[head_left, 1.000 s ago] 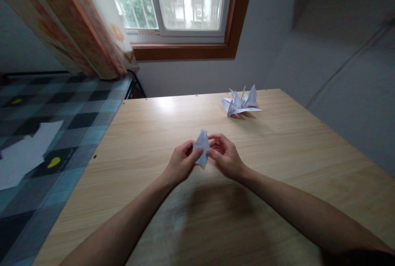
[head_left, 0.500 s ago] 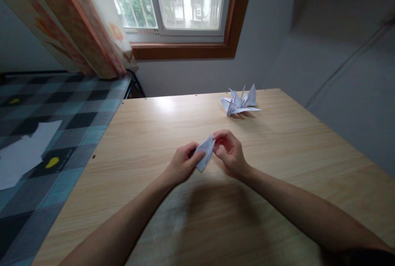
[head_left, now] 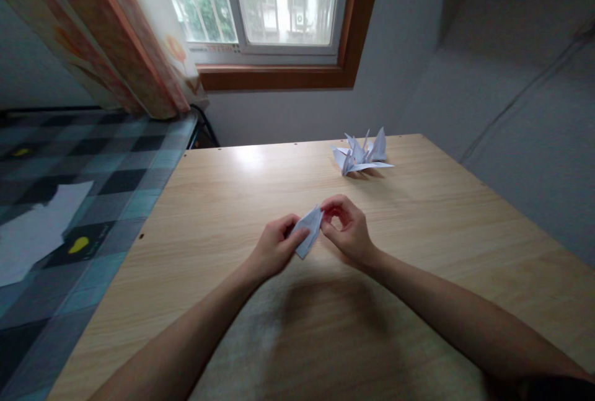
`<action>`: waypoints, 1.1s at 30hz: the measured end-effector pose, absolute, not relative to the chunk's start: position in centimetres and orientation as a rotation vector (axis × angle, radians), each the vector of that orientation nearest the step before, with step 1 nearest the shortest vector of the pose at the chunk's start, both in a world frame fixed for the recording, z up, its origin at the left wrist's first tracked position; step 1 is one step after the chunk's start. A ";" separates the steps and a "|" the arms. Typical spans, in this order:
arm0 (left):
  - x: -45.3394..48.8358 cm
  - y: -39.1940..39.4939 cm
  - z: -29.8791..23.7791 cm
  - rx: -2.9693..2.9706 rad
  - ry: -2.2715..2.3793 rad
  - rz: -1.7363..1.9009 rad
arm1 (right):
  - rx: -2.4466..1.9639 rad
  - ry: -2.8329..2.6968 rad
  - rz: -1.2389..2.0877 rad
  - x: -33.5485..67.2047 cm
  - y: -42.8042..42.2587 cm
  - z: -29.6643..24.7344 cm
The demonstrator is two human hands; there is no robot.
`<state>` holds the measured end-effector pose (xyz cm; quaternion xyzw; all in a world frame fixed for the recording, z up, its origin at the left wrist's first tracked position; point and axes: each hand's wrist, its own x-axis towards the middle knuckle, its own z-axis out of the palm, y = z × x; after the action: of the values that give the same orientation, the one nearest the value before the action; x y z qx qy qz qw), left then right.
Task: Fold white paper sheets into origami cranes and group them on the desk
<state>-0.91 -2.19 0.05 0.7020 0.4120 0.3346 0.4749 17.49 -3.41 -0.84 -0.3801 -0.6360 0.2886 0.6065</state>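
Observation:
A small white folded paper, roughly diamond-shaped, is held up above the wooden table. My left hand is closed on its left side, thumb lying flat across the front. At the upper right edge of the paper, my right hand pinches with thumb and forefinger, the other fingers curled. Several folded white paper cranes stand close together at the far side of the table, beyond my right hand.
To the left lies a checked cloth surface with torn white paper sheets on it. A window and a flowered curtain are at the back. A wall runs along the right side.
The fingers of my right hand have shifted slightly along the paper's upper right edge. The paper and my left hand stay almost where they were.

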 end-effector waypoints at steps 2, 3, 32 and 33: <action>-0.9 -2.2 0.2 1.728 1.027 0.809 | -0.869 -1.495 0.649 17.5 -3.3 -0.7; -0.9 -2.2 0.2 1.731 1.033 0.810 | -0.870 -1.501 0.636 17.6 -3.3 -0.6; -0.6 -2.5 -0.2 1.724 1.057 0.940 | -0.870 -1.118 1.145 16.6 -3.0 -1.4; -0.6 -2.4 -0.4 1.711 1.051 0.965 | -0.870 -1.120 1.124 16.5 -3.0 -1.4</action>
<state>-0.58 -2.43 -0.44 0.6893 0.4233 0.3888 0.4410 16.54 -3.00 -1.38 -0.3780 -0.4868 0.4882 0.6179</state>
